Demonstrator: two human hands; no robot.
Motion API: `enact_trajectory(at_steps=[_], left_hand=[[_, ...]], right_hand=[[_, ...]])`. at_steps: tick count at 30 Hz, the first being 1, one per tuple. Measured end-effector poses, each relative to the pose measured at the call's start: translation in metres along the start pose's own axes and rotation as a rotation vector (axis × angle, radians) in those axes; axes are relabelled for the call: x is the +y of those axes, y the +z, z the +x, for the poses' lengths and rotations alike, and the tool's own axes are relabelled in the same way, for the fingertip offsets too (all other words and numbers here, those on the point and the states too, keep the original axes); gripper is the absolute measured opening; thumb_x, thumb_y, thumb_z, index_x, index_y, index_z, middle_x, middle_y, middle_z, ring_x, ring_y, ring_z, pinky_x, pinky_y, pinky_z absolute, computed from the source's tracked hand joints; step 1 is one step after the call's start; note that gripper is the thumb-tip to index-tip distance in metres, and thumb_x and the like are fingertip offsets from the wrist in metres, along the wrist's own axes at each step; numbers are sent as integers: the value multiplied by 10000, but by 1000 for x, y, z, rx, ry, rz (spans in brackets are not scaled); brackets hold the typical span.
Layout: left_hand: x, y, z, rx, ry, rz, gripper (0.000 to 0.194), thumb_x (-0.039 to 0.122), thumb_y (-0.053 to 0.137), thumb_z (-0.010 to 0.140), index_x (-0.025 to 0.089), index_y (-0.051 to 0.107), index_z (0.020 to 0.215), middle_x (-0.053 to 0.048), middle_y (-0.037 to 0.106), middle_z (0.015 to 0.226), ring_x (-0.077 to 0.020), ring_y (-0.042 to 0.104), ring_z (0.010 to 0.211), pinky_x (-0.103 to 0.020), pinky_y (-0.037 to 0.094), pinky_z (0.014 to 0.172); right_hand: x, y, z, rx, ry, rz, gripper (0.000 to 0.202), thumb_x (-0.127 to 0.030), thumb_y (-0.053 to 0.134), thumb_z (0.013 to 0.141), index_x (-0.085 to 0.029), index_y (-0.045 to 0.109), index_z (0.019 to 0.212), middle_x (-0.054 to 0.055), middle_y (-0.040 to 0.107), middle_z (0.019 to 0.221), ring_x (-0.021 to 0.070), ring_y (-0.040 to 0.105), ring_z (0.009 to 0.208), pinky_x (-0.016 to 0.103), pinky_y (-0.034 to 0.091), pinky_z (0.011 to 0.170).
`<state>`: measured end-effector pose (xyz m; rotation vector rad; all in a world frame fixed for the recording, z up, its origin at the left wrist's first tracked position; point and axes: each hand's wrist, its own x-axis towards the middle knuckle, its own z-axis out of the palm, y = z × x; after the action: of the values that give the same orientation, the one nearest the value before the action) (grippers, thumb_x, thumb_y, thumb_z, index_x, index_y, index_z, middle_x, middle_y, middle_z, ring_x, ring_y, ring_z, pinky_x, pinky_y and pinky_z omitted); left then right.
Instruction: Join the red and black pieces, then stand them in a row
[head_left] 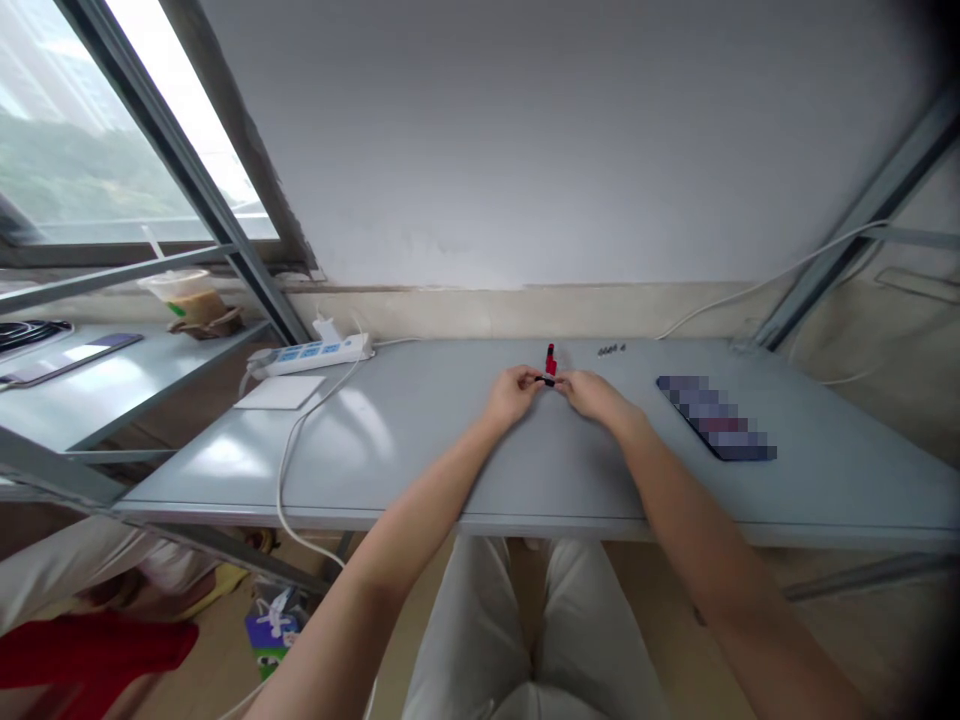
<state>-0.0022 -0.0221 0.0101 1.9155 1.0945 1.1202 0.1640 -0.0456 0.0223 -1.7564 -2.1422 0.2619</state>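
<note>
My left hand [513, 393] and my right hand [594, 394] meet over the middle of the grey desk. Their fingers are pinched together around a small black piece [550, 381], each hand at one end of it. Its exact kind is too small to make out. Just behind the fingertips is a small red object with black parts [551, 366], partly hidden by the hands. I cannot tell whether it touches the black piece. Several tiny dark bits [611, 350] lie in a short row to the right, near the wall.
A phone [716, 420] lies on the desk [420, 440] at the right. A white power strip [311, 355] and a flat white box [280, 392] are at the left, where a cable [283, 460] crosses the front edge. A drink cup [191, 297] stands on the side shelf.
</note>
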Motion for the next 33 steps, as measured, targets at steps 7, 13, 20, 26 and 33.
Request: enact_trajectory(at_steps=[7,13,20,26,33], left_hand=[[10,-3,-2,125,-50,-127,162,228,587,745,138,640,869,-68,647,750,-133,567,667,-261,428,648],[9,-3,-2,126,-21,-32,170,261,596,734,143,645,846,-49,629,693,-130,547,635,-263,419,638],[9,-2,-3,18,-80,-158,140,229,599,728,130,626,823,-61,644,710,-118,557,625,-256,427,635],[7,-4,1,48,-152,-311,115,211,614,713,132,600,794,-31,615,659,-86,523,565,-231,411,586],[9,-11,-1,-14,-230,-499,177,289,649,689,137,608,770,-28,586,678,-83,498,582,-210,339,516]], right_hand=[[4,-2,1,27,59,-68,222,-251,467,845,-187,646,960,126,668,893,225,602,831,276,388,687],[4,-2,1,52,23,-63,240,-243,461,847,-180,647,984,133,660,952,233,600,879,289,398,729],[-4,-1,1,98,-76,18,252,-209,472,834,-184,605,1046,122,642,1001,227,585,914,287,390,761],[-16,1,-1,159,-136,54,267,-169,452,824,-171,519,1082,90,635,859,183,577,752,264,390,663],[-27,5,0,181,-143,190,201,-212,446,827,-167,528,1005,37,595,714,147,537,637,246,369,593]])
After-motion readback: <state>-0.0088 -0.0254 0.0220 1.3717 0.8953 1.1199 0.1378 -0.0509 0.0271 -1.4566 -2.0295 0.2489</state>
